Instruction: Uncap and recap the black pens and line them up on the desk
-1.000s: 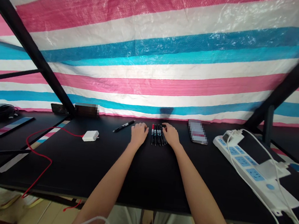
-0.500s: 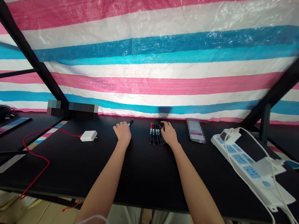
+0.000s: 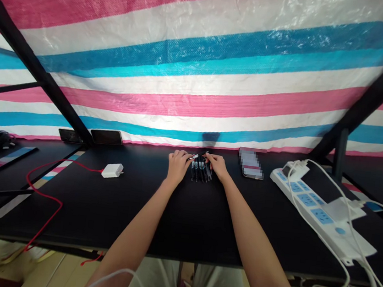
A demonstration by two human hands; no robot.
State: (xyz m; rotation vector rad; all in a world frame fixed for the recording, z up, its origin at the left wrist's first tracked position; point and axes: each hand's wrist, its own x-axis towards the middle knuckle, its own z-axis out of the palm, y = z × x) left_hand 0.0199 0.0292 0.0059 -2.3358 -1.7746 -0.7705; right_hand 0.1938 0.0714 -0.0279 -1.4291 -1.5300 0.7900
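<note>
A row of several marker pens (image 3: 200,170) lies side by side at the far middle of the black table (image 3: 183,216). My left hand (image 3: 177,164) is closed on a black pen (image 3: 194,157) and holds it just above the left end of the row. Its tip points right, toward my other hand. My right hand (image 3: 217,165) lies on the right side of the row with its fingers stretched over the pens, fingertips close to the held pen.
A white charger (image 3: 112,170) with a red cable (image 3: 43,196) lies to the left. A phone (image 3: 6,159) lies at far left and two dark phones (image 3: 106,136) at the back. Right of the pens are another phone (image 3: 251,164) and a white power strip (image 3: 318,213) with cables. A striped tarp hangs behind.
My left hand went left to the lone black pen, took hold of it, and came back with it to the row. My right hand stayed on the pens.
</note>
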